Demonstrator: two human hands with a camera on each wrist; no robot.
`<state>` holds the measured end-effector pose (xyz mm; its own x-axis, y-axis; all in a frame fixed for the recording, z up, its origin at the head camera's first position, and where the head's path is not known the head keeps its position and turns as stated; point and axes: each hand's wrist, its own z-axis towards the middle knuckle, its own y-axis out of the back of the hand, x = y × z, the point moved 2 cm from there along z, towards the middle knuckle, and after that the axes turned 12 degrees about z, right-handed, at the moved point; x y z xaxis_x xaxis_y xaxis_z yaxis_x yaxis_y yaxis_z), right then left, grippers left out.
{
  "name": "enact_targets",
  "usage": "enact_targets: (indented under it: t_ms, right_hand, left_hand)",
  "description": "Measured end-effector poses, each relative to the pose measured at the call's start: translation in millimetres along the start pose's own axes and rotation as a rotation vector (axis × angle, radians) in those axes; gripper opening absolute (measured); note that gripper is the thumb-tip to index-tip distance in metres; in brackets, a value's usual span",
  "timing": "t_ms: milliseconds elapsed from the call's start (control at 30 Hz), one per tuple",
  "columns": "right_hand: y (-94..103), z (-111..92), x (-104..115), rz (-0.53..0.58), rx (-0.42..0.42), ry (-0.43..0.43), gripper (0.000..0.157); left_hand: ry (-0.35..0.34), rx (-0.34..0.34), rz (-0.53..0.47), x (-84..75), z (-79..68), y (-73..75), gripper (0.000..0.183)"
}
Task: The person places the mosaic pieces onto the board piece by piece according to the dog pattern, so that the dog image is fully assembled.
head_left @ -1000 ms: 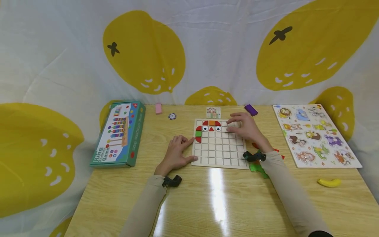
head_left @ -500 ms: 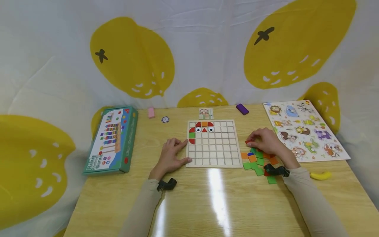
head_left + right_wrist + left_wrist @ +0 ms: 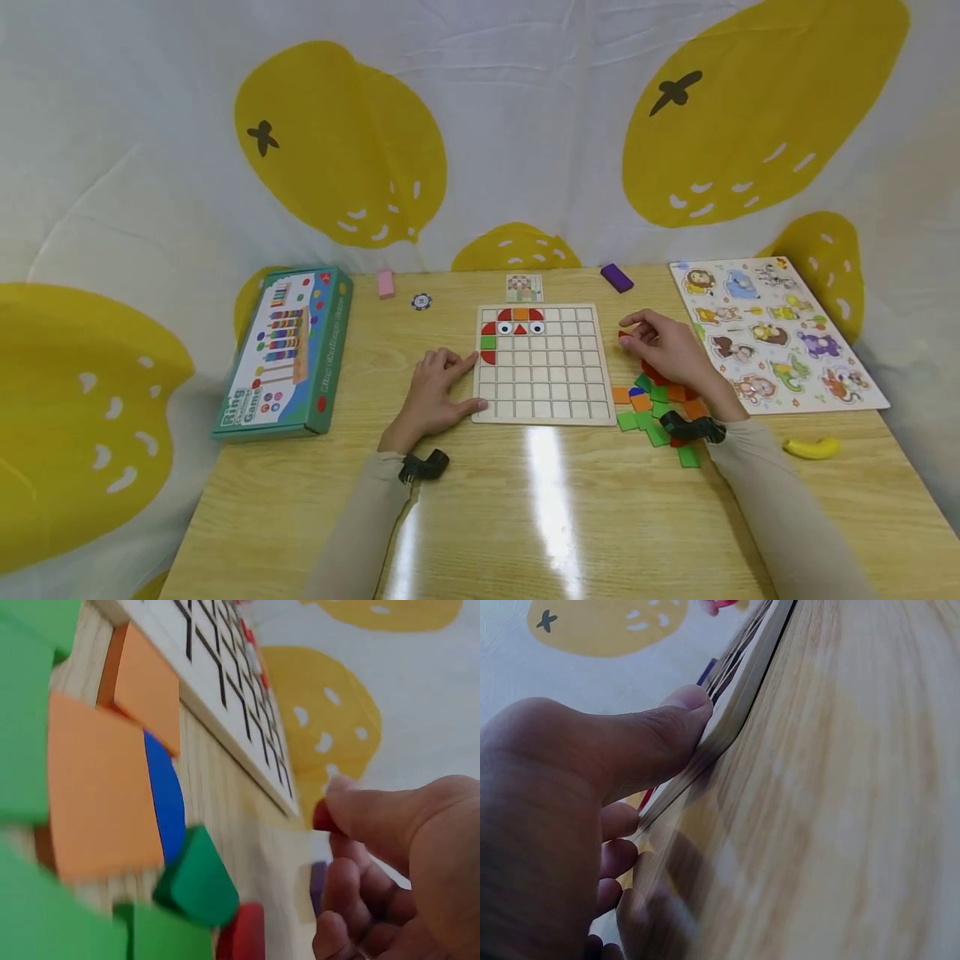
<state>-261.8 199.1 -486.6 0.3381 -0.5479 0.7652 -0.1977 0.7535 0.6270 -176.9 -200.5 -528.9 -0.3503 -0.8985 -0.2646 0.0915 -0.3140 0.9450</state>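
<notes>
A wooden grid board (image 3: 545, 373) lies at the middle of the table. Red, orange and green tiles and two eye tiles fill some cells at its upper left. My left hand (image 3: 432, 396) steadies the board's left edge, thumb on the rim near the front corner (image 3: 721, 739) and index finger farther up the side. Right of the board, my right hand (image 3: 667, 348) pinches a small red tile (image 3: 322, 817) between thumb and fingers, mostly covered by them. Below that hand spreads a pile of loose tiles (image 3: 643, 419), green, orange, red and blue, partly hidden by the wrist.
A picture card (image 3: 524, 288) lies behind the board. Farther left are a poker chip (image 3: 422, 302), a pink block (image 3: 386, 284) and a boxed ring game (image 3: 285, 354). On the right lie a purple block (image 3: 617, 278), an animal puzzle (image 3: 776, 333) and a toy banana (image 3: 812, 449).
My right hand left the board's upper right for the tile pile, took a red tile and now holds it slightly farther back. The left hand stays at the board; the head view shifted.
</notes>
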Motion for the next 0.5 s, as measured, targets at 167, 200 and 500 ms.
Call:
enact_targets:
  t_ms: [167, 200, 500]
  right_hand:
    - [-15.4, 12, 12, 0.062, 0.018, 0.034, 0.022]
    - [-18.1, 15, 14, 0.078, 0.025, 0.038, 0.021]
    - [-35.0, 27, 24, 0.335, 0.041, -0.012, 0.019]
  left_hand:
    - [-0.002, 0.007, -0.010, 0.3, -0.8, 1.6, 0.083]
    - [0.000, 0.011, -0.009, 0.4, -0.7, 1.3, 0.083]
    - [0.019, 0.024, -0.008, 1.4, 0.1, 0.6, 0.083]
